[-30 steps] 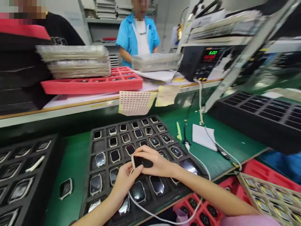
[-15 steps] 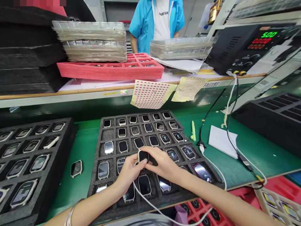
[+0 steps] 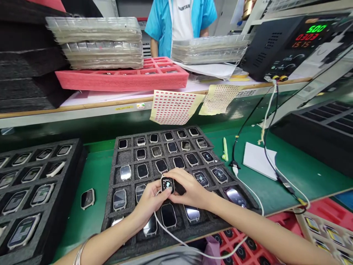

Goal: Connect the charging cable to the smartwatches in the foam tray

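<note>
**Smartwatch (image 3: 167, 184) lit and held above the middle foam tray (image 3: 131, 143)**

Far left, a black foam tray (image 3: 78, 162) is filled with watches showing pale faces. A loose watch (image 3: 87, 198) lies on the green mat (image 3: 96, 176) just beside the middle tray. In that tray, most cells are occupied and most faces are dark; one upper-left cell appears vacant. The left hand (image 3: 149, 202) and right hand (image 3: 191, 189) are closed on the smartwatch from either side, its face lit, though the display is too small to read. A white cable (image 3: 179, 243) runs beneath the hands; whether it connects to the smartwatch cannot be told.

Above, a sheet of red dot stickers (image 3: 173, 106) hangs from the shelf edge. A co-worker's white shirt (image 3: 182, 18) reads "MAINTAIN". At right, a bench power supply (image 3: 275, 44) shows 5.00 in green, with red readouts apparently 0303 and 1515. Below it lies a white card (image 3: 259, 160).
</note>
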A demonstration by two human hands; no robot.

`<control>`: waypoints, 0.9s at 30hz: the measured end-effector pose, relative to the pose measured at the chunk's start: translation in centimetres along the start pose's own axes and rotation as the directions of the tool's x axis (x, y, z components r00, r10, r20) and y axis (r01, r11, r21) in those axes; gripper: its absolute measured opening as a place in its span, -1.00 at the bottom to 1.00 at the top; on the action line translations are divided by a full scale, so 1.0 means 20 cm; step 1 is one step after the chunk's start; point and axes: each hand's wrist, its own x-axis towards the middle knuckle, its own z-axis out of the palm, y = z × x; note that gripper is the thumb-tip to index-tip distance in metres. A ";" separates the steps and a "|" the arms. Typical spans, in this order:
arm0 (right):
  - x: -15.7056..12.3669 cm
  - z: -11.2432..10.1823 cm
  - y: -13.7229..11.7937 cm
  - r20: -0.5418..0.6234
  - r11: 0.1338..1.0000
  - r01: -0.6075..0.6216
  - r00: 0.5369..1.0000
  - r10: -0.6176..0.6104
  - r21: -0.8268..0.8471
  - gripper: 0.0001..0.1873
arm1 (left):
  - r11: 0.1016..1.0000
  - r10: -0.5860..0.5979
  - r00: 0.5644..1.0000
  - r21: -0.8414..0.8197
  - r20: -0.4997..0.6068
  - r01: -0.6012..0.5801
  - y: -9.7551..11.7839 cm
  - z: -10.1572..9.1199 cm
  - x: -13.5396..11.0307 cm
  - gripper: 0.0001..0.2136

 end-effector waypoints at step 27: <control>-0.05 -0.03 -0.03 -0.076 0.994 0.094 0.993 -0.089 0.057 -0.51 | 0.939 0.114 0.990 0.317 0.088 -0.137 0.03 0.00 -0.02 -0.76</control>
